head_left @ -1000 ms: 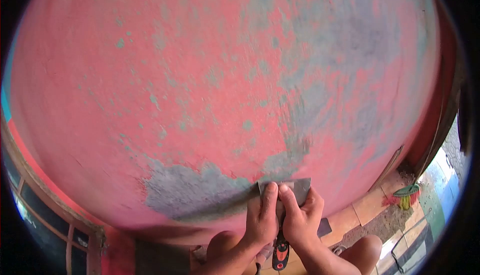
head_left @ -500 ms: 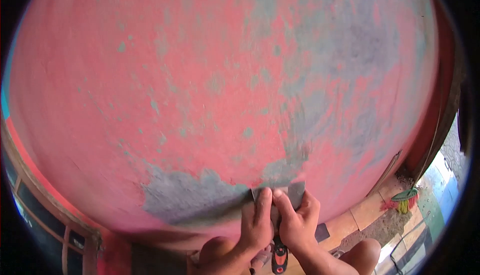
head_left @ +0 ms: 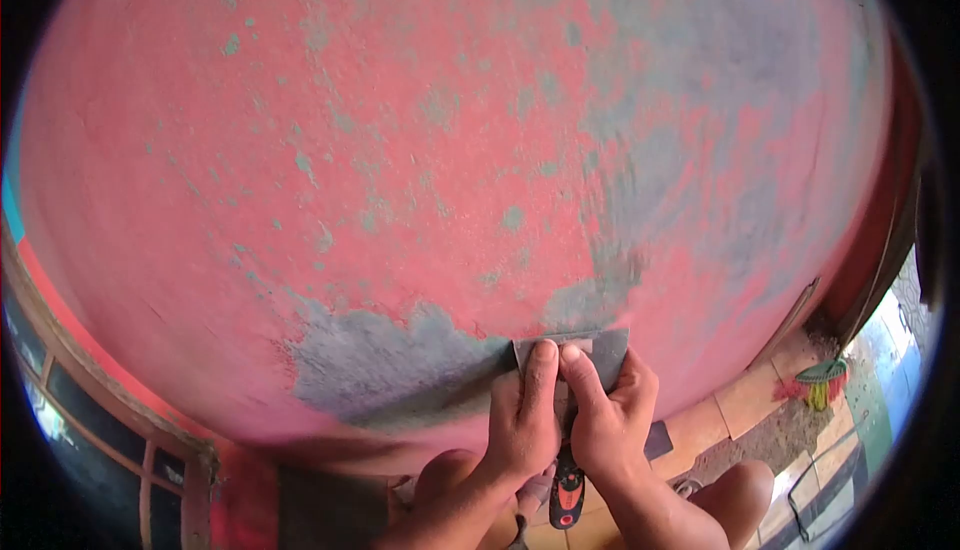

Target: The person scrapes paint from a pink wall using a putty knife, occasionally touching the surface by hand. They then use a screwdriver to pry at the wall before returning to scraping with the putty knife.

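Note:
A wide flat scraper [head_left: 612, 352] is held in both hands, its blade edge up against the lower part of a red painted wall [head_left: 430, 150]. My left hand [head_left: 525, 415] is closed around the left side, with its thumb pressed on the blade. My right hand [head_left: 612, 415] grips the right side, its thumb close beside the other. The scraper's black and orange handle [head_left: 567, 495] points down between my wrists. Just left of the blade lies a bare grey patch [head_left: 390, 360] with ragged paint edges. Most fingers behind the blade are hidden.
My bent knees [head_left: 742, 495] show below the hands. A broom [head_left: 823, 385] with green, red and yellow bristles leans at the right, near debris [head_left: 780, 440] on the floor tiles [head_left: 695, 430]. A framed window [head_left: 95, 415] lies at the lower left. Grey-green worn areas [head_left: 690, 150] cover the wall's right side.
The view has tilted down a little, so wall and hands sit higher in the picture. The scraper stays at nearly the same spot on the wall, with more of its blade showing.

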Demonstrator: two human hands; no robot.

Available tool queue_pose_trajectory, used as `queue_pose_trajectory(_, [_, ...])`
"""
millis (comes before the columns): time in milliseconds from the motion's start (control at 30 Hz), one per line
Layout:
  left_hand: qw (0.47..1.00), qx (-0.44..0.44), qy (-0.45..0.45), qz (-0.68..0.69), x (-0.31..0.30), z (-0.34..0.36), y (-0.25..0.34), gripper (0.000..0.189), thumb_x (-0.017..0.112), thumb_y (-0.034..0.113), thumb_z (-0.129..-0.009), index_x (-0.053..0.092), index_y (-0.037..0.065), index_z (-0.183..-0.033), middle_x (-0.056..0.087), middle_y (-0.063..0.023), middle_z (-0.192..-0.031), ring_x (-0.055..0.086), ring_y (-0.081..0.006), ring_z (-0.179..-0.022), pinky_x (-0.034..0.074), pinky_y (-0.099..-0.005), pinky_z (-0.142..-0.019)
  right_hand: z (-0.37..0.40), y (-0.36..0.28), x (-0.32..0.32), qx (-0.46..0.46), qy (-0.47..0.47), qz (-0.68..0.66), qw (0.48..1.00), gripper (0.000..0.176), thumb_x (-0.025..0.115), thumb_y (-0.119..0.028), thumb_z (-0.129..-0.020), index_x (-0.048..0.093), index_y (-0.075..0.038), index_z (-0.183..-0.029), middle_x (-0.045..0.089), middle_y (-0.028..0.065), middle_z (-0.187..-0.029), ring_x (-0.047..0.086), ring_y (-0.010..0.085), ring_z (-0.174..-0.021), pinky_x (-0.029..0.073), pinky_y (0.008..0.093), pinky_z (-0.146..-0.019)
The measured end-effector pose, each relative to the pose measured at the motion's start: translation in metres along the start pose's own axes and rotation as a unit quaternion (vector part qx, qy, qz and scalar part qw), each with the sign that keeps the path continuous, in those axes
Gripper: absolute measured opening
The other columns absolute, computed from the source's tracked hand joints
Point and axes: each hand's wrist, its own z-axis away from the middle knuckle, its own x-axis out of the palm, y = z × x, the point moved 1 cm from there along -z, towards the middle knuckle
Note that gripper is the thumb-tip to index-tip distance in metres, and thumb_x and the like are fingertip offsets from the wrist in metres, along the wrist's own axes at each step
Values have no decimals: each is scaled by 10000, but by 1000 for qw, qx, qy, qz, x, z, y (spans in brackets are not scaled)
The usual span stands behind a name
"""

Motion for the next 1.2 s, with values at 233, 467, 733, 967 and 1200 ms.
queue_pose_trajectory(233, [999, -25, 3, 29, 1, 4, -15, 426, 423, 317, -1083, 680, -12, -996, 650, -21, -921, 570, -99, -870, 461, -279, -764, -2, 1, -1, -15, 9, 6, 1000, 169, 686, -124, -930, 665, 43, -920, 692, 41, -823, 594, 79, -752, 489, 251, -676])
queue_pose_trajectory(467, [999, -16, 33, 7, 3, 8, -18, 433, 428, 325, -1079, 682, -9, -973, 639, -9, -878, 569, -107, -843, 463, -289, -736, 5, 6, -2, -19, 14, 4, 1000, 175, 682, -120, -927, 669, 53, -913, 692, 48, -812, 592, 81, -745, 492, 255, -678])
queue_pose_trajectory(733, [998, 26, 2, 57, 3, -7, -15, 435, 420, 318, -1088, 611, 18, -838, 570, 28, -708, 518, -61, -667, 405, -269, -556, -6, -6, -1, -49, -7, -2, 999, 183, 695, -138, -930, 666, 42, -925, 688, 40, -819, 596, 75, -754, 494, 252, -673])
queue_pose_trajectory(967, [997, 0, 3, 73, 4, 6, -26, 456, 417, 359, -1087, 645, 7, -909, 610, 16, -752, 546, -54, -705, 436, -243, -599, -1, 2, -10, -26, -18, 36, 999, 208, 676, -165, -953, 653, 29, -882, 654, 7, -774, 549, 53, -711, 459, 239, -624])
queue_pose_trajectory(1200, [999, 19, -10, 44, 1, 26, -27, 450, 410, 361, -1074, 623, -2, -914, 631, -16, -836, 560, -100, -757, 464, -307, -657, -3, -9, -26, 39, -8, 79, 996, 493, 541, -369, -1032, 581, -33, -675, 522, -49, -627, 428, 42, -582, 340, 250, -512])
